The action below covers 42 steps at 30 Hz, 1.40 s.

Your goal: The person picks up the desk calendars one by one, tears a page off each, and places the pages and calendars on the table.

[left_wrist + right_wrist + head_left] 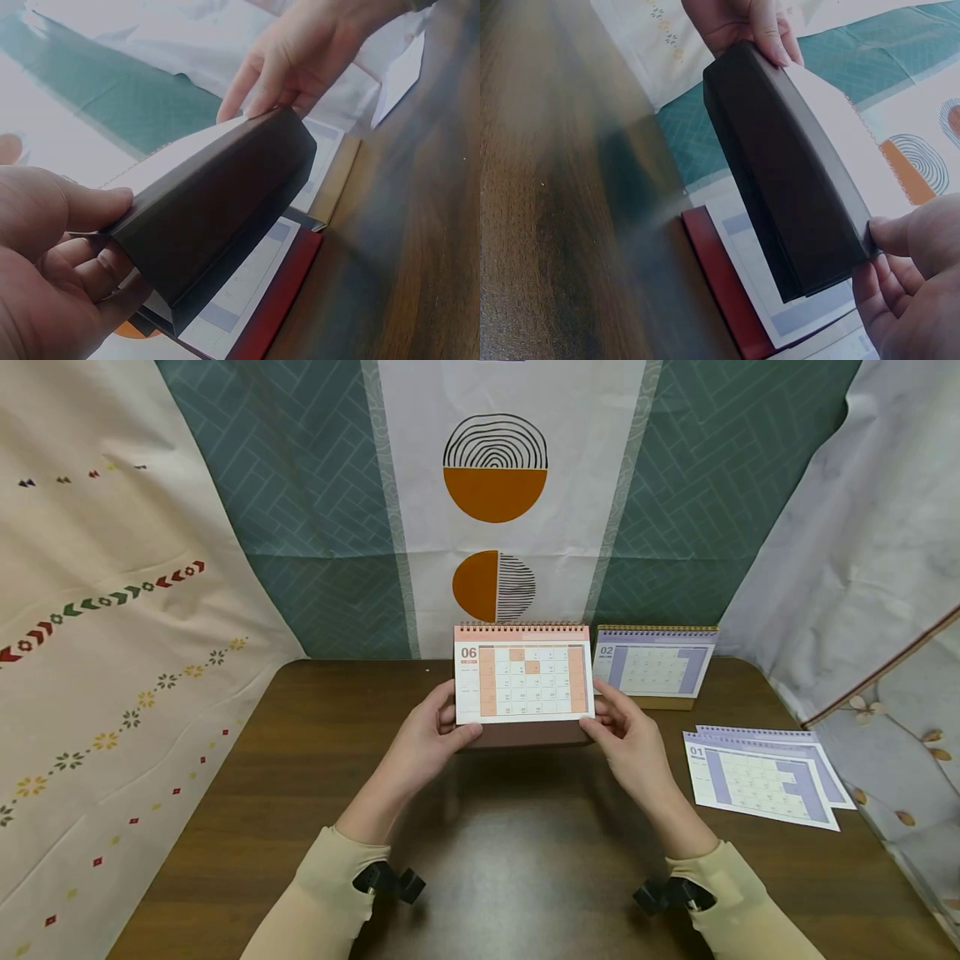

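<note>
Both hands hold a spiral-bound desk calendar [525, 683] up over the table, with its page marked 06 in pink and orange facing the head camera. My left hand [427, 731] grips its left end, thumb on the lower front edge and fingers behind. At the right end my right hand [630, 739] grips it the same way. In both wrist views the calendar's dark folded stand [217, 202] shows its underside, tilted. Behind it, a second calendar with a red base [720, 277] stands on the table, hidden from the head view.
A calendar with a gold base [656, 664], showing page 02 in purple, stands at the back right. Loose purple calendar pages [761, 781], the top one marked 01, overlap on the table's right side. Patterned cloths hang behind and beside the wooden table [247, 827].
</note>
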### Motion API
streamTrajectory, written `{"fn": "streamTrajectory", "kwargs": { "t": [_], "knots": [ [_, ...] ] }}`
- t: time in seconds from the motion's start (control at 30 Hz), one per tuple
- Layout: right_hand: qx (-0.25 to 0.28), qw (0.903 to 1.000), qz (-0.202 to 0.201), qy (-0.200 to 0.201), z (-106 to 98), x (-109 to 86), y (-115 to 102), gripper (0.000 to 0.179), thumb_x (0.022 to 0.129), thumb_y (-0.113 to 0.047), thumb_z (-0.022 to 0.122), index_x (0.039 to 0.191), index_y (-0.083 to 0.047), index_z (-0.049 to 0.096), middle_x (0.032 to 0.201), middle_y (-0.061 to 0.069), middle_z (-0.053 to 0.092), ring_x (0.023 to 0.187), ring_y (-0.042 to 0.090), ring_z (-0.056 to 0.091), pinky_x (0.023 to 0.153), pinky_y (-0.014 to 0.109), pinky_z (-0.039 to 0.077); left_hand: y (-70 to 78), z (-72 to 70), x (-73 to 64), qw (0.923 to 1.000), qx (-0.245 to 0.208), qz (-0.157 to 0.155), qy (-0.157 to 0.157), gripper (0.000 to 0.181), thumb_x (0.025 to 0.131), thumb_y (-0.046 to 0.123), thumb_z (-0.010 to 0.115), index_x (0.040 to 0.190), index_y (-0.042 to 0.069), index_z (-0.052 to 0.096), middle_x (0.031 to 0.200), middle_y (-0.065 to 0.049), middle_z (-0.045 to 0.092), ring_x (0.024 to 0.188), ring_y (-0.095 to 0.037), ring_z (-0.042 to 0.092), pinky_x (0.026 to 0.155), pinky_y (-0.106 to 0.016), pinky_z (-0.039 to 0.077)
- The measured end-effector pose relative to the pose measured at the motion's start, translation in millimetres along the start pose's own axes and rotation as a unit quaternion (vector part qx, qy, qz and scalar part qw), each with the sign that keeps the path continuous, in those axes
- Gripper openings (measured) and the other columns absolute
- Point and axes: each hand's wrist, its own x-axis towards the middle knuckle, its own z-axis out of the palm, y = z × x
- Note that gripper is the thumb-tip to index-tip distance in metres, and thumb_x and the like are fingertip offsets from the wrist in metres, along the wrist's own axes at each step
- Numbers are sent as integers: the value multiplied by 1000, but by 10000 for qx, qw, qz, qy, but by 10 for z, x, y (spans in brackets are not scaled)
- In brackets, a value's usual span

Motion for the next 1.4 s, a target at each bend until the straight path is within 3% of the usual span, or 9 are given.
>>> {"fn": "streamTrajectory", "kwargs": {
  "t": [0.43, 0.8, 1.13, 1.4],
  "knots": [
    [-152, 9998, -64, 140, 13, 5, 14, 64, 105, -6, 77, 164, -11, 53, 125, 19, 77, 97, 19, 63, 80, 19, 49, -4, 34, -3, 9996, -100, -99, 251, 53, 101, -7, 76, 146, 0, 50, 130, -19, 77, 104, -25, 73, 87, -26, 58],
    [-382, 9988, -286, 60, 17, 14, 17, 69, 103, -5, 79, 166, -12, 51, 120, 17, 74, 100, 24, 62, 83, 16, 48, -28, 44, 9, 9987, -273, -21, 426, 49, 100, -9, 74, 143, 0, 52, 125, -19, 79, 100, -25, 73, 87, -26, 58],
    [43, 9999, -163, -39, -5, 24, 16, 74, 102, -2, 79, 168, -13, 48, 128, 19, 73, 107, 22, 65, 90, 18, 49, -41, 54, 12, 9986, -197, 25, 487, 47, 101, -9, 74, 141, -1, 52, 125, -19, 79, 100, -25, 74, 87, -26, 58],
    [-76, 9994, -312, 133, 6, 30, 9, 62, 99, 1, 82, 157, -7, 60, 134, 17, 67, 108, 26, 63, 89, 17, 49, -54, 61, 16, 9965, -404, 133, 724, 46, 100, -12, 73, 140, -2, 52, 122, -22, 79, 98, -25, 74, 85, -26, 58]
  ]
}}
